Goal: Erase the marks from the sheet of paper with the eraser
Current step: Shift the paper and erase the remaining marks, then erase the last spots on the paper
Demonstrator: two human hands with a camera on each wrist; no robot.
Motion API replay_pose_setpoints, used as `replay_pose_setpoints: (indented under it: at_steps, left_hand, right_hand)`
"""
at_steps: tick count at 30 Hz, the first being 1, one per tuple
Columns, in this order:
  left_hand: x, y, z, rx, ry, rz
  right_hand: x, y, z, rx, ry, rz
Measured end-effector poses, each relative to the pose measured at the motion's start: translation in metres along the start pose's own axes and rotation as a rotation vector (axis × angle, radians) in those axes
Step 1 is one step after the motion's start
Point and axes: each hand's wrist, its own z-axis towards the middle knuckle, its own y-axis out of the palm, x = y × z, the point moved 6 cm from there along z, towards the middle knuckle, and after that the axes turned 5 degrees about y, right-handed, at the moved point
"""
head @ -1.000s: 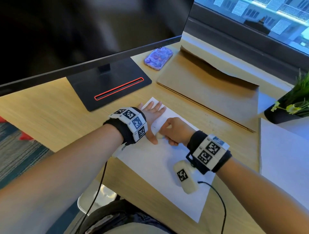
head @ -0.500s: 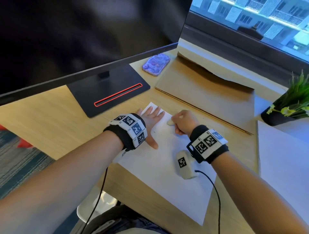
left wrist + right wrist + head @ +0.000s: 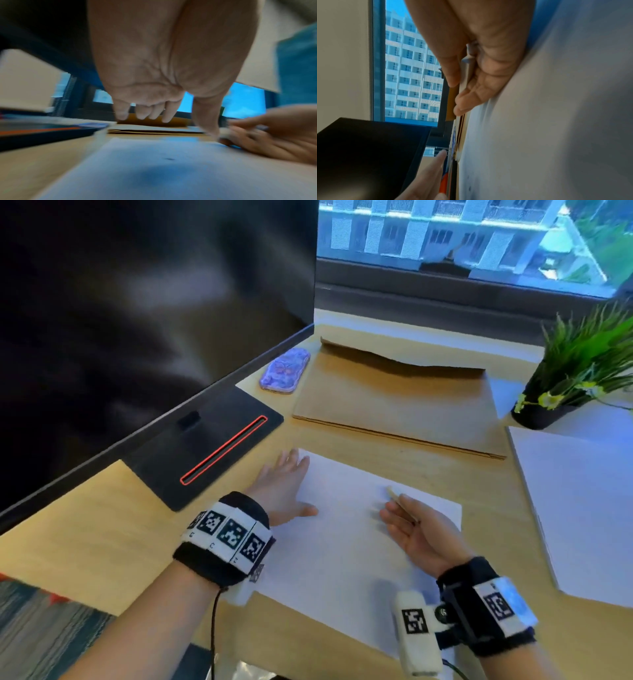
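Now, right hand: turned palm-up, thumb pinching eraser, lifted from rubbing.
Left hand: flat, open, still pressing paper.
Marks: mostly gone.

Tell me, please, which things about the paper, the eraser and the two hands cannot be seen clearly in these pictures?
- Marks on the sheet of paper: head view too blurred; left wrist view shows one dark speck.
- Eraser: only its tip shows in the head view; the right hand covers the rest.
- Left hand: its palm is hidden in the head view, so its contact with the sheet is unclear.
- Sheet's near edge: hidden by the wrist cameras.
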Motion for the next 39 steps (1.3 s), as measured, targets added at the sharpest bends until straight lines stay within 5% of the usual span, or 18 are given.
replay_pose_setpoints:
  at_steps: [4,10,13,17,19,25,27,32,36,39]
  left_hand:
    - [0.044,0.018,-0.011,-0.039,0.208,0.097]
    - [0.093,0.076,-0.009,-0.279,0.401,0.227]
    - [0.065,0.075,-0.007,-0.285,0.286,0.306]
    - [0.010,0.049,-0.020,-0.237,-0.135,0.368]
    - [0.003,0.038,-0.024,-0.211,-0.238,0.393]
    - [0.067,0.051,-0.004,-0.197,0.261,0.293]
    - [0.069,0.059,0.003,-0.242,0.230,0.273]
    - [0.042,0.036,0.015,-0.141,-0.140,0.370]
    - [0.079,0.034,0.023,-0.152,0.147,0.301]
    - [0.086,0.045,0.025,-0.200,0.190,0.212]
  right_hand:
    - [-0.001,-0.003,0.002,-0.011,-0.010,0.060]
    - [-0.001,-0.007,0.005,-0.090,0.005,0.104]
    - [0.000,-0.007,0.001,-0.106,-0.004,0.101]
    - [0.000,-0.008,-0.001,-0.120,-0.013,0.111]
    - [0.000,-0.009,-0.001,-0.129,-0.016,0.108]
    - [-0.002,-0.004,-0.001,-0.148,-0.018,0.078]
    - [-0.002,-0.003,-0.001,-0.147,-0.014,0.070]
    - [-0.001,-0.007,0.000,-0.146,-0.001,0.074]
    - [0.001,-0.009,0.006,-0.160,0.013,0.065]
    - [0.002,-0.010,0.009,-0.179,0.012,0.067]
